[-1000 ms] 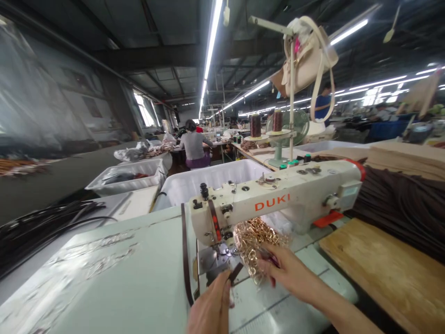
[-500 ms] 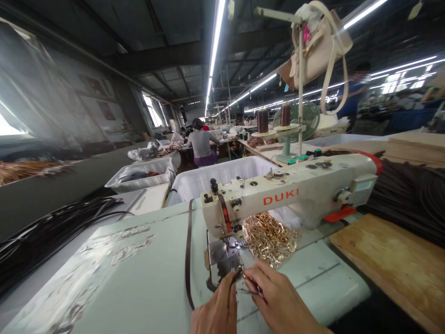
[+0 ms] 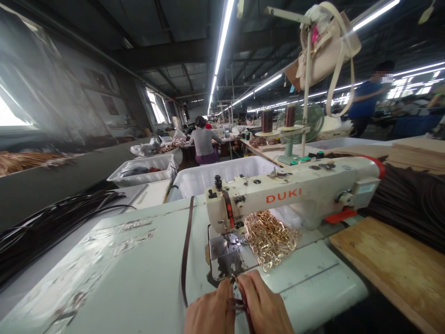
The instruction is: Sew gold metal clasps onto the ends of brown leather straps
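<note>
My left hand (image 3: 210,311) and my right hand (image 3: 262,306) meet at the front of the sewing machine bed, fingers pinched together on the end of a thin dark brown strap (image 3: 186,250). The strap runs from my fingers up the left of the white DUKI sewing machine (image 3: 292,195) toward its back. A small metal piece shows between my fingertips; I cannot make it out. A heap of gold chain (image 3: 273,236) lies under the machine arm, just beyond my right hand. The needle plate (image 3: 225,253) is right in front of my fingers.
A wooden board (image 3: 385,264) lies at right, dark brown straps (image 3: 413,199) piled behind it. Black cords (image 3: 45,222) lie at left. White bins (image 3: 215,176) stand behind the table. A beige bag (image 3: 327,46) hangs on the thread stand. A person sits far back; another stands at right.
My right hand left the chain heap and came down to meet my left hand at the strap end. Both hands drew back toward me. The view shifted slightly left.
</note>
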Tool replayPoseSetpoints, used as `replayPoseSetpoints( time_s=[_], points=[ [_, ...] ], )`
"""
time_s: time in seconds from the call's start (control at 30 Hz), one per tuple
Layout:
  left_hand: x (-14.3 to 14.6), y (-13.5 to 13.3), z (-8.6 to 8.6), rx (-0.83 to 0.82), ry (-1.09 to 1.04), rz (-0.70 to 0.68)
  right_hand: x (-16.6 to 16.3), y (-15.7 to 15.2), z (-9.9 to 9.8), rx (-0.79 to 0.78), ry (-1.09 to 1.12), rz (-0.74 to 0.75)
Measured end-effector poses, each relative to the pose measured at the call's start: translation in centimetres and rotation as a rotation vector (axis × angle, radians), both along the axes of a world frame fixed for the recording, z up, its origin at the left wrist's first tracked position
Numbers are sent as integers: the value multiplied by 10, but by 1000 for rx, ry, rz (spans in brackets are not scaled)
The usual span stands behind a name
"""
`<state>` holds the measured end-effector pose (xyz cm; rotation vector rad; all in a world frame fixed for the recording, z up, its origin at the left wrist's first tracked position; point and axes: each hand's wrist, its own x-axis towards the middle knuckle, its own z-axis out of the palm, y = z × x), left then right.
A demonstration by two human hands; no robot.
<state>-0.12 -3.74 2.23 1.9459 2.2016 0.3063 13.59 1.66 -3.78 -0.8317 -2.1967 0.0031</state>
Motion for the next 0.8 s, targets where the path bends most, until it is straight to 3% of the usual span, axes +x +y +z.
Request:
replayPoseSetpoints(
  time_s=[0.1, 0.23, 0.37, 0.5, 0.6, 0.8],
  points=[
    [-4, 2, 4, 57, -110, -21, 1, 0, -5, -105, 85, 56],
    [-9, 1, -9, 101, -225, -29, 5, 5, -2, -188, 127, 165],
    [-11, -3, -12, 103, -288, -100, 14, 13, 18, -305, -23, 326],
    [-17, -9, 2, 56, -371, -226, 24, 23, 44, -506, -77, 512],
    [-23, -13, 11, -19, -419, -263, 29, 32, 59, -568, -107, 650],
    [-27, -11, 9, -80, -405, -337, 34, 48, 67, -643, -119, 705]
  ],
)
